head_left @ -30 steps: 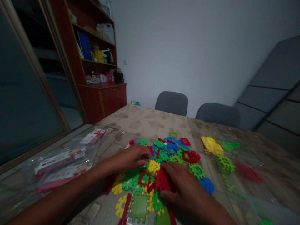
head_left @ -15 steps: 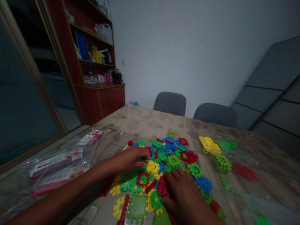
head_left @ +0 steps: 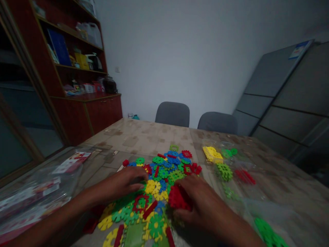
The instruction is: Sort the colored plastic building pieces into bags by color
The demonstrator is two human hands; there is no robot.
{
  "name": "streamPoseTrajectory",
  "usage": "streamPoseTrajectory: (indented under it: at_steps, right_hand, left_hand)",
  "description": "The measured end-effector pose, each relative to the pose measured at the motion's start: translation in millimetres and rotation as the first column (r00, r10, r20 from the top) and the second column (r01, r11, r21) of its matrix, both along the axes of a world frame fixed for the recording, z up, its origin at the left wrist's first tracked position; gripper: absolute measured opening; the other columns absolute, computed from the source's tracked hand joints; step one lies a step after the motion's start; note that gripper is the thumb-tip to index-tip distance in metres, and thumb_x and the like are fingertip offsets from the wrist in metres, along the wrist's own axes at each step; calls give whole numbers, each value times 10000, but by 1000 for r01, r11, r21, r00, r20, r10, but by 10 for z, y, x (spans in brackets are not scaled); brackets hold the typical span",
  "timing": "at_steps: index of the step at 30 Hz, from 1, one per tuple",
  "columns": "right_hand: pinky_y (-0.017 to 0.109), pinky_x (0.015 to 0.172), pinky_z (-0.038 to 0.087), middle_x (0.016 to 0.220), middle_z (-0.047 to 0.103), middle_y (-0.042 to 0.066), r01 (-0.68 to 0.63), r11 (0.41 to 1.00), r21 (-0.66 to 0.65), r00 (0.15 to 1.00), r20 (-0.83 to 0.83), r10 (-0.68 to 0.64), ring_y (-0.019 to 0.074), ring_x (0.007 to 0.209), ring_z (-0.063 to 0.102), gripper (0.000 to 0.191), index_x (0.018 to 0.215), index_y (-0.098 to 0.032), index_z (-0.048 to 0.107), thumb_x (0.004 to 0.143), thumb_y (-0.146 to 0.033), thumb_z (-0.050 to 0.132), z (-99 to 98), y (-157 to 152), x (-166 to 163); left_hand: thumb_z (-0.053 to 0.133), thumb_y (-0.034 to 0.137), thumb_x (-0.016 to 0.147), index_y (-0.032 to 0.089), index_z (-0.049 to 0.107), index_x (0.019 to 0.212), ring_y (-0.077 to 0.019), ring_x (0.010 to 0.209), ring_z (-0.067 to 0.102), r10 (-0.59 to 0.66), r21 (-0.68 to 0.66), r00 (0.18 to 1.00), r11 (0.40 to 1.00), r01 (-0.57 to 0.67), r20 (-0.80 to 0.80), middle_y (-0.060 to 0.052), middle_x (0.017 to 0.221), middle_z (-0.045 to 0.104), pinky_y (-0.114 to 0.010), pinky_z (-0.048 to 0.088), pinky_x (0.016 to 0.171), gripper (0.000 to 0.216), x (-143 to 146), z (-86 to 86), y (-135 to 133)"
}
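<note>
A pile of plastic interlocking building pieces, with yellow flower discs (head_left: 153, 187), green flower discs (head_left: 156, 224) and blue discs (head_left: 173, 159), covers the table before me. My right hand (head_left: 196, 195) grips a red toothed building piece (head_left: 178, 198) between thumb and fingers, just above the pile's right side. At the pile's left side is my left hand (head_left: 132, 178), thumb and fingers apart beside the yellow discs. Nothing shows in its grasp. Near the front lie a green square plate (head_left: 134, 233) and a red bar (head_left: 150, 210).
Clear plastic bags with printed cards (head_left: 73, 163) lie at the left. On the right are yellow pieces (head_left: 212, 155), a green stack (head_left: 224, 171), red bars (head_left: 245, 176) and a bag with green pieces (head_left: 268, 233). Two grey chairs (head_left: 172, 114) stand beyond the table.
The view has turned to the right. My right hand has lifted the red toothed piece off the front right of the pile. My left hand stays by the yellow discs.
</note>
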State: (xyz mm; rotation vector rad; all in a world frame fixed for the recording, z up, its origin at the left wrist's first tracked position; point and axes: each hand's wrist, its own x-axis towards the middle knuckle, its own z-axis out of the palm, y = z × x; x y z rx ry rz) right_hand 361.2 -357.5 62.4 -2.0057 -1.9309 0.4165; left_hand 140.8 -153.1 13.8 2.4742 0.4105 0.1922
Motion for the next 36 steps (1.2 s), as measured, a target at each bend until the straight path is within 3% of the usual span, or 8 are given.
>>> streamPoseTrajectory:
  at_steps: [3,6,10,13,18,27,33,36]
  right_hand:
    - [406,844,498,1091,705,100,129,990,58,992,1,-129,272,945,634,369,1125,-215,682,778,-337,709,179,-168,591]
    - [425,856,499,1145,711,150,315,943,104,947,31,-319,307,966,657,523,1197,-172,664,788,-497,646,264,-377,1409]
    - [399,787,504,1069,752,164,488,871,59,869,58,-491,320,919,697,507,1086,-189,698,794,-580,560,131,-640,2378]
    - [383,749,508,986,773,159,540,842,-8,838,98,-536,320,879,718,487,995,-189,710,776,-588,537,-67,-720,2732]
    - [364,697,502,902,783,155,579,814,-42,807,172,-565,336,827,727,430,881,-187,716,697,-566,630,-278,-628,2879]
    - [354,675,490,885,775,158,608,793,-39,772,261,-580,346,839,721,394,900,-185,726,685,-511,672,-258,-558,2961]
    - [319,602,499,789,771,112,576,812,-96,814,166,-557,276,706,724,376,814,-198,733,799,-506,518,-218,-622,2885]
    - [305,558,478,754,767,106,547,830,-113,836,126,-534,249,630,706,320,759,-206,724,791,-465,539,-232,-670,2863]
  left_hand:
    - [560,265,920,240,654,1114,-270,1110,600,16,-5,1000,1000,-16,-17,-88,1210,663,-429,440,983,216,-16,7,-2]
    - [555,282,929,241,653,1115,-269,1105,605,11,-14,1000,1000,-11,-13,-91,1207,664,-431,449,979,214,-26,4,-4]
    - [565,292,923,247,658,1114,-273,1118,604,26,-3,1000,1000,-26,-9,-72,1222,667,-429,454,993,217,-21,-35,16]
    - [576,309,921,254,664,1102,-275,1129,602,23,10,1000,1000,-23,-11,-60,1224,673,-432,454,1008,208,-13,-83,49]
    - [565,319,921,253,662,1092,-270,1119,616,36,13,999,999,-36,-37,-55,1217,682,-402,472,996,207,-15,-159,107]
    - [582,312,929,280,659,1127,-260,1148,619,35,31,999,999,-35,-26,-37,1250,673,-401,471,1015,215,-58,-236,164]
    - [557,302,924,242,661,1103,-274,1131,625,11,34,999,999,-10,-46,-65,1220,682,-417,476,1001,216,-33,-85,103]
    - [536,303,928,227,656,1100,-275,1115,630,11,36,998,999,-9,-58,-72,1204,685,-416,478,989,223,-16,3,59]
